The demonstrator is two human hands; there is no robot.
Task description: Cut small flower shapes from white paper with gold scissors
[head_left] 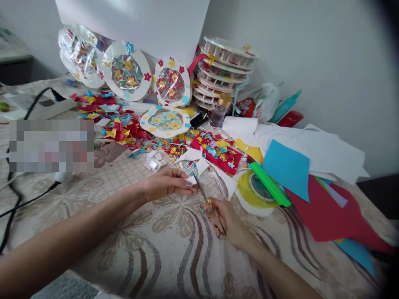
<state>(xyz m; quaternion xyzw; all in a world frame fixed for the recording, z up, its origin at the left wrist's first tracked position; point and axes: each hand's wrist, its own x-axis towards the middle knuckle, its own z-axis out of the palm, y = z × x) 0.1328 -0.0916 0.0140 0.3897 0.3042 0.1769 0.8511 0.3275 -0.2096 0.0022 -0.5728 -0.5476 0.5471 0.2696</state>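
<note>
My left hand (170, 182) pinches a small piece of white foam sheet (191, 180) between thumb and fingers. In my right hand (229, 218) is a pair of scissors (203, 192), its fingers closed round the handles. The blades point up and away, right beside the white piece; whether they touch it I cannot tell. Just beyond lie white offcuts (202, 166) and a curved white scrap (225, 182). Small white squares (154, 161) sit in a little heap past my left hand.
Colourful scraps (124, 128) cover the back of the patterned cloth. Round white decorated pieces (127, 70) lean behind, near a tiered stack (222, 70). On the right lie a tape roll (263, 187), a green strip (270, 185) and coloured sheets (288, 170). A black cable (18, 195) runs left.
</note>
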